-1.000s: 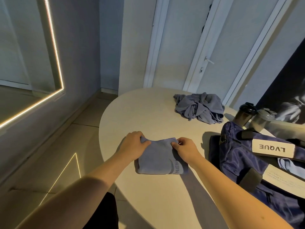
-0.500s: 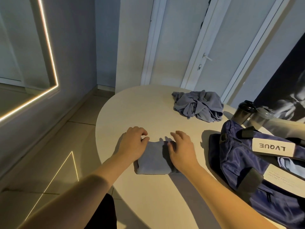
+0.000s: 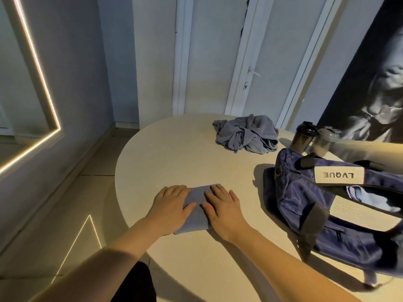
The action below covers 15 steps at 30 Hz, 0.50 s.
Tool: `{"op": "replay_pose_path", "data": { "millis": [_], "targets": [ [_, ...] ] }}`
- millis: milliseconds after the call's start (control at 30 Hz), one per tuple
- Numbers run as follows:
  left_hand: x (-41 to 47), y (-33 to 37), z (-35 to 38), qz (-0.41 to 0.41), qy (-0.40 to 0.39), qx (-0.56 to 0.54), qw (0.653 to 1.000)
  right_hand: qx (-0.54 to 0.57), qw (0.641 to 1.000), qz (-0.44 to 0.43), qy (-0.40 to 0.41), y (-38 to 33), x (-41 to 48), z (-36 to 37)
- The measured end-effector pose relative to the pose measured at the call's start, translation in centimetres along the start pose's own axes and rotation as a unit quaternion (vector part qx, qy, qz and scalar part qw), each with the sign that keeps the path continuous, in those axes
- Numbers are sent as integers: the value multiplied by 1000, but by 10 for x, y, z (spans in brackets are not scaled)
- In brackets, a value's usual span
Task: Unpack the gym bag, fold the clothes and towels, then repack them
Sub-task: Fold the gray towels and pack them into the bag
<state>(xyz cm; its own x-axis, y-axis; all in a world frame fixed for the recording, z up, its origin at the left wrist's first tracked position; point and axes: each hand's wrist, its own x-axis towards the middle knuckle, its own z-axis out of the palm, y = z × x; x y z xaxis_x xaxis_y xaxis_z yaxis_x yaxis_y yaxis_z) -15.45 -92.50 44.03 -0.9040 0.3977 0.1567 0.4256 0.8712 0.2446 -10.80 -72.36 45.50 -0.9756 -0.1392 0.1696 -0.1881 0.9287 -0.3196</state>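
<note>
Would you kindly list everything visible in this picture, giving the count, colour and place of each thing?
folded cloth: 1, grey-blue, near edge of the table, under both hands
crumpled garment: 1, grey-blue, far side of the table
gym bag: 1, navy with cream straps, open, right side of the table
dark-lidded bottle: 1, smoky, behind the bag
grey-lidded bottle: 1, cloudy, beside the dark-lidded one
table: 1, beige, round
door: 1, white, behind the table
mirror: 1, light-edged, left wall
poster: 1, black-and-white, right wall
left hand: flat on the cloth
right hand: flat on the cloth
</note>
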Motion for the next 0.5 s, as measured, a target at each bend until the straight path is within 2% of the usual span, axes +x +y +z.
{"op": "replay_pose_path", "data": {
  "millis": [100, 133, 233, 300, 400, 500],
  "targets": [
    [6, 2, -15, -31, -45, 4, 998, 24, 993, 41, 107, -3, -19, -15],
    [9, 0, -19, -54, -59, -1, 997, 36, 991, 68, 113, -4, -26, -22],
    [16, 3, -32, -122, -85, -46, 988, 85, 983, 158, 39, -5, -45, -41],
    [20, 11, -39, -133, -113, -45, 984, 142, 970, 195, -8, -10, -52, -52],
    [29, 21, -50, -157, -173, -58, 971, 277, 931, 235, -41, -18, -56, -59],
    [41, 19, -56, -178, -233, -88, 952, 384, 891, 240, -28, -23, -54, -57]
  ]
}}
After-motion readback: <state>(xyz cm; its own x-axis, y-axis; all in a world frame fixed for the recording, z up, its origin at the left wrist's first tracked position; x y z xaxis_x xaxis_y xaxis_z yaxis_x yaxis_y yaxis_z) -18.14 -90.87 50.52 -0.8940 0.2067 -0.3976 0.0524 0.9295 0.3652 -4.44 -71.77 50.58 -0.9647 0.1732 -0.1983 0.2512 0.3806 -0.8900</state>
